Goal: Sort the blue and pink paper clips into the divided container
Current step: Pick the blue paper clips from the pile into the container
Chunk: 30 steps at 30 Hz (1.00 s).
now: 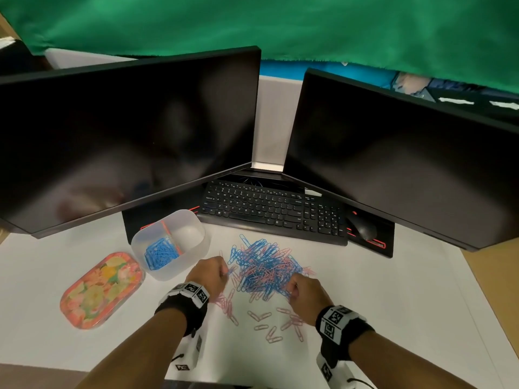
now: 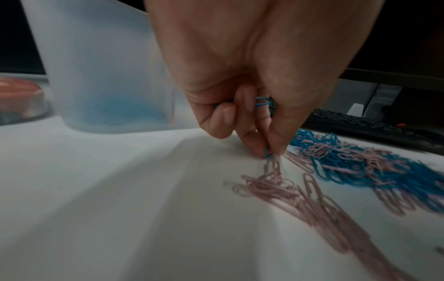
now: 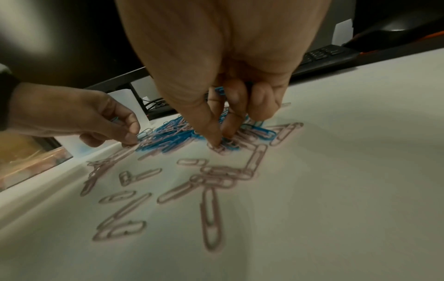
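Blue and pink paper clips [image 1: 266,269] lie in a tangled heap just right of the divided container [image 1: 171,244], with loose pink clips [image 1: 264,322] spread on the near side of the heap, likely pushed aside so the blue ones come out first. The container's left compartment holds only blue clips [image 1: 160,252]; the compartment across its orange divider looks bare, so I'd say pink sorting has not begun. The left hand [image 1: 209,273], just beside the container, pinches a blue clip [image 2: 266,153] at thumb and fingertip while more blue wire shows tucked under its curled fingers. The right hand [image 1: 304,294], at the heap's far side from the container, digs in with fingers curled, blue clips [image 3: 220,90] already gathered in them. A floral lid [image 1: 101,289] rests left of the container.
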### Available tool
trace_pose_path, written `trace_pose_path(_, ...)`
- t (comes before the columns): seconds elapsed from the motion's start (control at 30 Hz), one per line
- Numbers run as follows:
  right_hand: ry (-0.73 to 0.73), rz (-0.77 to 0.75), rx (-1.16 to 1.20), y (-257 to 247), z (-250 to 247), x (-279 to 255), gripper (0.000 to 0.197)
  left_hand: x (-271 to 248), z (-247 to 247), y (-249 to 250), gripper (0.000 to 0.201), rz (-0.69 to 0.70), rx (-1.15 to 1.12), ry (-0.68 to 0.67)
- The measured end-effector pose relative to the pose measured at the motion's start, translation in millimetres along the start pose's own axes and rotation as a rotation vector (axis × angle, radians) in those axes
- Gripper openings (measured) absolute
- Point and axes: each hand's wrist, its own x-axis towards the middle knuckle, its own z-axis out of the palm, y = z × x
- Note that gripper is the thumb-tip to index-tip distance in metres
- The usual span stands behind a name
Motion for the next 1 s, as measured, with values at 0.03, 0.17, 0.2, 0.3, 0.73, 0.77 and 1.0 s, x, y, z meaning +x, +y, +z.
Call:
trace_pose_path(0.03,-0.004,0.006,0.008,0.8,-0.3,1.3,0.025,-1.2,0.5,-1.3,0.015,-0.009,-0.032,0.004)
trace_pose_path(0.17,-0.038,0.018,-0.007,3.6,-1.9,2.9,0.028,-3.3,5.0,-4.8,0.027,0.004,-0.118,0.011)
trace_pose_path(0.2,-0.044,0.014,-0.014,3.9,-2.2,2.6,0.024,-4.0,5.4,-4.8,0.028,0.006,-0.130,0.008)
trace_pose_path(0.3,-0.049,0.009,-0.047,5.8,-0.9,1.5,0.013,-5.9,4.7,-4.3,0.028,-0.009,-0.151,0.010)
trace_pose_path(0.73,0.042,0.007,-0.071,5.8,-4.9,1.5,0.018,-9.3,-0.8,-1.4,0.013,-0.092,-0.425,0.006)
trace_pose_path(0.77,0.050,0.016,-0.056,5.8,-7.0,1.2,0.019,-9.9,-1.8,-1.1,0.014,-0.085,-0.443,0.005)
trace_pose_path(1.0,0.108,-0.007,0.170,3.9,-25.6,-5.0,0.022,-14.5,-6.6,1.9,0.018,-0.071,-0.593,-0.015)
